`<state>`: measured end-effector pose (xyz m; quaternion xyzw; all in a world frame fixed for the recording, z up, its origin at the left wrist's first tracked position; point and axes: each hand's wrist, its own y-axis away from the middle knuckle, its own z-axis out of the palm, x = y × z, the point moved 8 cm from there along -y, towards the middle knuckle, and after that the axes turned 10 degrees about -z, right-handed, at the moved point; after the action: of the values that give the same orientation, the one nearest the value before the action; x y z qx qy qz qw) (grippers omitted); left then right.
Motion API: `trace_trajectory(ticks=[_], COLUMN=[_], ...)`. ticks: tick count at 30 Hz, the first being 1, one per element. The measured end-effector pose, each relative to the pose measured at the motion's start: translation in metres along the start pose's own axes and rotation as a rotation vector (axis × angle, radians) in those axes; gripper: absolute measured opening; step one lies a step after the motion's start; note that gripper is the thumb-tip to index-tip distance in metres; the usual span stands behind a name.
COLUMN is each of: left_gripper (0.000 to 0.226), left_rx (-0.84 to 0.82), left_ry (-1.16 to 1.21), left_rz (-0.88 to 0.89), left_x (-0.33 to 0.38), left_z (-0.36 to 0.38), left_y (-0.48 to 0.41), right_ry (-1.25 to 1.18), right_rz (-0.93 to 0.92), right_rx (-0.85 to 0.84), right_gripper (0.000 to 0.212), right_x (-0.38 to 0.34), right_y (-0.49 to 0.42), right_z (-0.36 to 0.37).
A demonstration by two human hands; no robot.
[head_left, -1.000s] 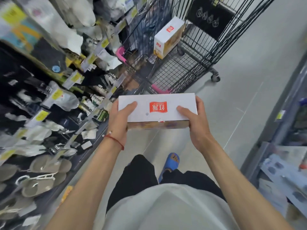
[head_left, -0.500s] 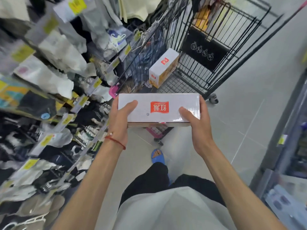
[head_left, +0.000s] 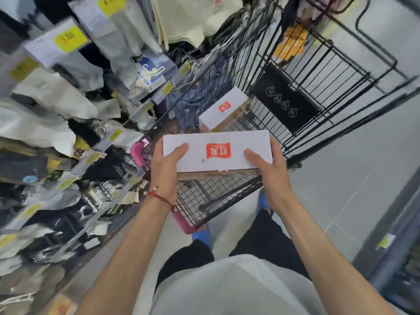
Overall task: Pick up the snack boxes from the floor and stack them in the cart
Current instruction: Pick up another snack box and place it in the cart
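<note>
Gripped at both ends by left hand (head_left: 167,169) and right hand (head_left: 270,171), thumbs on top, fingers curled beneath: box (head_left: 218,153), held level over near end of cart (head_left: 216,194), short of second box (head_left: 223,110) lying inside. Judged mid-carry; needed next: reaching forward, lowering squarely onto that box

Shelves (head_left: 68,133) stand left of the cart (head_left: 204,196), 1 box (head_left: 217,163) over its near end, a 2nd box (head_left: 221,110) inside, perhaps tilted.
</note>
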<state>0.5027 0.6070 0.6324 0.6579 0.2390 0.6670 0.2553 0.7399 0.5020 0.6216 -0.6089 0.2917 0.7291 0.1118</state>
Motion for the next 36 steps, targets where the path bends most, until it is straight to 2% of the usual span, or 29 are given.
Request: trace_trajectory(ticks=[4,10,16,19,24,27,33,36], left_gripper=[0.059,0.057,0.021,0.015,0.034,0.025,0.027,0.053], left_rx=[0.127,0.265,0.3,0.31,0.335,0.338,0.35,0.344], left_ry=[0.078,0.17,0.202,0.208,0.213,0.186,0.047,-0.015], left_rz=[-0.027,-0.097,-0.19,-0.219,-0.283,-0.332,-0.402,-0.461], left_x=[-0.007,-0.028,-0.051,-0.06,-0.078,-0.088,-0.111,-0.122], left_z=[0.041,0.09,0.128,0.137,0.14,0.137,0.129,0.126], left_y=[-0.003,-0.005,-0.025,-0.045,-0.088,-0.117,-0.174,-0.2], right_ry=[0.061,0.156,0.235,0.294,0.357,0.404,0.437,0.442], right_rz=[0.043,0.098,0.124,0.135,0.171,0.195,0.279,0.3], right_rx=[-0.143,-0.328,-0.403,-0.453,-0.449,-0.443,-0.456,-0.454], right_gripper=[0.077,0.074,0.074,0.073,0.078,0.077,0.071,0.071], right_x=[-0.011,-0.021,-0.018,-0.007,0.019,0.039,0.09,0.113], right_y=[-0.052,-0.112,-0.159,-0.18,-0.217,-0.242,-0.286,-0.306], right_z=[-0.028,-0.062,-0.079,-0.077,-0.067,-0.058,-0.037,-0.028])
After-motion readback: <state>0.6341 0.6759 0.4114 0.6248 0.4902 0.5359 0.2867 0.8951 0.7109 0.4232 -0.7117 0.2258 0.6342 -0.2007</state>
